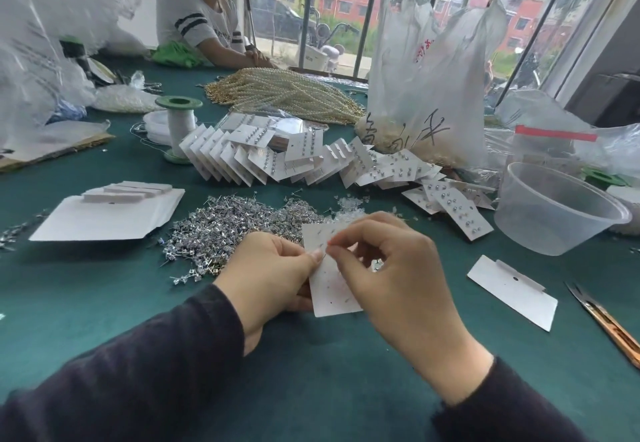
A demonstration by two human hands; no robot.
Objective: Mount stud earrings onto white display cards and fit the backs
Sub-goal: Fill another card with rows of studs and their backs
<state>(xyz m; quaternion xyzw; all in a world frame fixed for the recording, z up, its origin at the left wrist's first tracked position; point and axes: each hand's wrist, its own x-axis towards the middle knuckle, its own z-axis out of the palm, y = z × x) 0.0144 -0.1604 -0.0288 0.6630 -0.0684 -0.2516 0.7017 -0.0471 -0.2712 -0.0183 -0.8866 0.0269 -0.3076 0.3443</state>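
Over the green worktop (104, 285), the left hand (270, 272) held a white card (332, 289) by its left edge, fingers curled around it. The right hand (398, 275) pinched the card's upper part with thumb and forefinger; whether a small piece was between them could not be told. Just behind the card lay a heap of stud earrings (235, 223), with finished cards (277, 157) farther back.

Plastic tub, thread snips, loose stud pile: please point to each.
Plastic tub (554, 237): head view, front wall.
Thread snips (614, 334): head view, copper handle.
Loose stud pile (235, 223): head view, heap's middle.
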